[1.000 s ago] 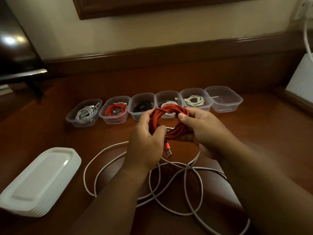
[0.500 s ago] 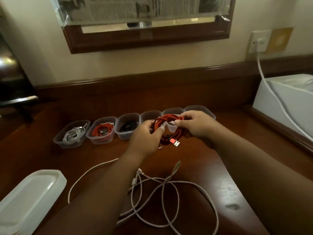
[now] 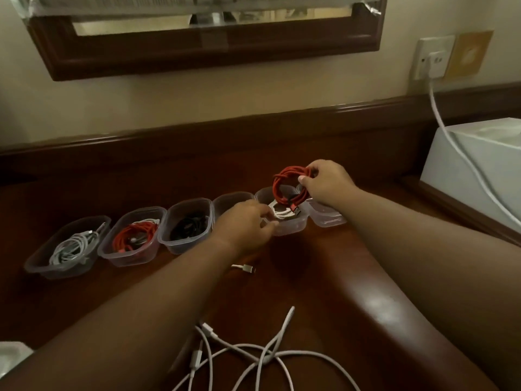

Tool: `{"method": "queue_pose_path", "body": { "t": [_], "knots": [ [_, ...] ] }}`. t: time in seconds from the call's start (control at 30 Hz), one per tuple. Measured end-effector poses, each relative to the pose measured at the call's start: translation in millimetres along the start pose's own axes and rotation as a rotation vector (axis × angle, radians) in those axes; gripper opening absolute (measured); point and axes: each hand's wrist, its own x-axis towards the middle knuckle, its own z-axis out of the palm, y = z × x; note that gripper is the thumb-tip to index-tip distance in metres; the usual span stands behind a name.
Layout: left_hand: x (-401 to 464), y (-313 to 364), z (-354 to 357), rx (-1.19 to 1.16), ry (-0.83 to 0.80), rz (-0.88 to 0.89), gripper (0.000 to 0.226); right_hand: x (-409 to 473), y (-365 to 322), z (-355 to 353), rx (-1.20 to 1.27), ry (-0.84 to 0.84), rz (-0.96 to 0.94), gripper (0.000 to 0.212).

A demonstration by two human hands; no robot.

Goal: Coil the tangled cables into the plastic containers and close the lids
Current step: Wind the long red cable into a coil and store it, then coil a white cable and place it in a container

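Six clear plastic containers stand in a row on the wooden table. The first (image 3: 42, 266) holds a white cable, the second (image 3: 132, 235) a red one, the third (image 3: 189, 224) a black one. My left hand (image 3: 248, 221) hides most of the fourth (image 3: 231, 200) and pinches the near-left rim of the fifth (image 3: 293, 231), which holds a coiled white cable. My right hand (image 3: 327, 184) grips a coiled red cable (image 3: 282, 187) above the fifth and sixth containers, its plug hanging over the fifth. The sixth (image 3: 328, 220) looks empty. A loose white cable (image 3: 253, 356) sprawls near me.
A stack of white lids (image 3: 11, 359) peeks in at the bottom left corner. A white box (image 3: 479, 170) stands at the right, with a white cord (image 3: 451, 131) running over it from the wall socket (image 3: 434, 57). A raised wooden ledge backs the table.
My left hand has let go of the red coil and dropped to the fifth container. My right hand alone has carried the coil right and away, over the last containers.
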Motion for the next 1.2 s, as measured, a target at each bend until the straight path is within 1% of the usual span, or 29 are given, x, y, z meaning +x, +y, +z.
{"method": "queue_pose_path", "body": {
  "t": [0.13,0.27,0.33,0.43,0.47,0.57,0.7,0.8,0.9,0.97,1.0,1.07,1.13,1.2],
  "knots": [
    [16,-9,10,0.157,-0.013,0.1,0.033,25,3,25,-0.249,-0.155,0.024,0.02],
    [26,-14,15,0.211,-0.006,0.141,0.029,38,2,40,-0.381,-0.296,0.01,0.032],
    [28,-15,16,0.216,0.003,0.157,0.029,43,0,45,-0.46,-0.354,-0.004,0.028],
    [28,-19,19,0.199,0.017,0.171,0.028,48,-1,49,-0.565,-0.351,-0.045,0.013],
    [28,-19,20,0.194,0.023,0.17,0.029,50,0,51,-0.592,-0.332,-0.066,0.012],
    [27,-21,22,0.186,0.037,0.169,0.032,52,4,54,-0.641,-0.294,-0.115,0.02],
    [19,-15,12,0.138,0.03,0.15,0.034,44,10,46,-0.522,-0.297,-0.082,0.022],
    [-4,-8,0,0.102,0.017,0.145,0.025,18,7,32,-0.395,-0.196,-0.119,0.017],
    [-43,-8,-11,0.1,-0.104,0.117,0.02,-28,-3,24,-0.265,-0.182,-0.166,0.013],
    [-73,-14,-16,0.143,-0.22,0.069,0.019,-65,-11,23,-0.19,-0.252,-0.209,0.014],
    [-85,-18,-17,0.147,-0.268,0.045,0.019,-82,-14,23,-0.152,-0.316,-0.218,0.014],
    [-113,-24,-18,0.076,-0.313,-0.001,0.018,-119,-23,20,-0.102,-0.463,-0.225,0.017],
    [-139,-24,-17,-0.062,-0.292,-0.067,0.02,-148,-29,15,-0.052,-0.596,-0.22,0.021],
    [-159,-20,-17,-0.12,-0.241,-0.092,0.026,-170,-32,7,-0.015,-0.706,-0.24,0.02]
  ]
}}
